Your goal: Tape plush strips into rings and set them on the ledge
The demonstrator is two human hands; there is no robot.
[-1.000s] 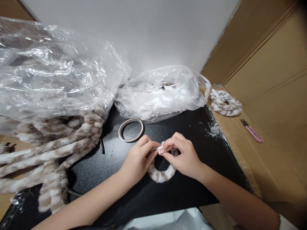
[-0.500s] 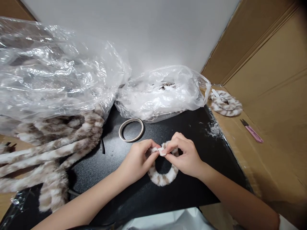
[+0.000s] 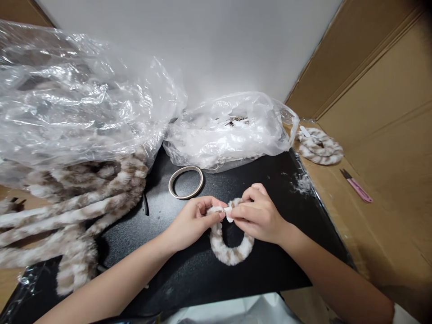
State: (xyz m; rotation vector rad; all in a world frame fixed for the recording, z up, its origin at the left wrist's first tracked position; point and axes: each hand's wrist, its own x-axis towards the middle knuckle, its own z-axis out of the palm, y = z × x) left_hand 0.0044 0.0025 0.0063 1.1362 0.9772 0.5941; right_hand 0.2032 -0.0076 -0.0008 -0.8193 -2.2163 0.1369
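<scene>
A fluffy white-and-brown ring (image 3: 232,253) hangs between my hands over the black tabletop (image 3: 199,283). My left hand (image 3: 197,222) is closed on the ring's upper left end. With thumb and fingers, my right hand (image 3: 259,216) pinches the upper right end. A small white piece (image 3: 229,213), perhaps tape or a tag, shows at the join between my fingertips. Beyond my left hand a narrow tape roll (image 3: 186,182) lies flat on the table.
Long furry strips (image 3: 77,211) spill from a large clear plastic bag (image 3: 84,103) at left. Another plastic bag (image 3: 232,135) stands against the wall. At right, finished-looking fluffy rings (image 3: 320,146) and pink-handled snips (image 3: 358,188) rest on cardboard (image 3: 324,198).
My right fingers have shifted and curled more around the join. More of the white piece shows, hanging downward, and the ring's lower part has moved slightly down and right.
</scene>
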